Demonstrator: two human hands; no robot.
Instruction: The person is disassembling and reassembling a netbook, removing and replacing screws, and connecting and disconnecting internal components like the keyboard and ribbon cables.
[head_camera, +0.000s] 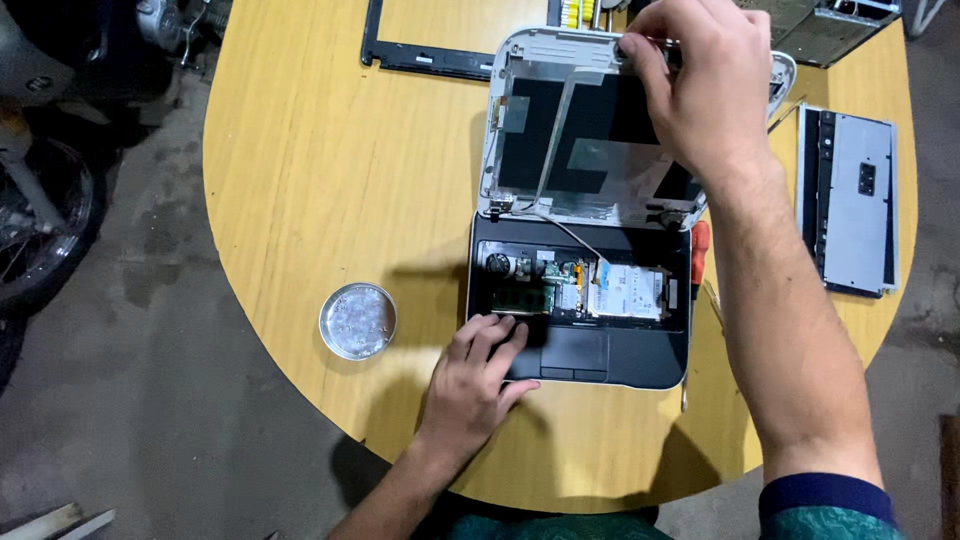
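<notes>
**Stripped laptop, lid shell pinched at top edge**

Head view: right hand (700, 85) closed on top rim of opened laptop lid shell (585, 130), screen panel gone. Left hand (478, 375) flat, fingers spread, pressing palm rest of laptop base (580, 310) below the grip. Best kept steady, base pinned, loose cable (570, 228) spared. Left of base: round metal dish (358, 321).

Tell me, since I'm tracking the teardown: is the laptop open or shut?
Open: the laptop's lid shell stands raised, its internals exposed below.
</notes>
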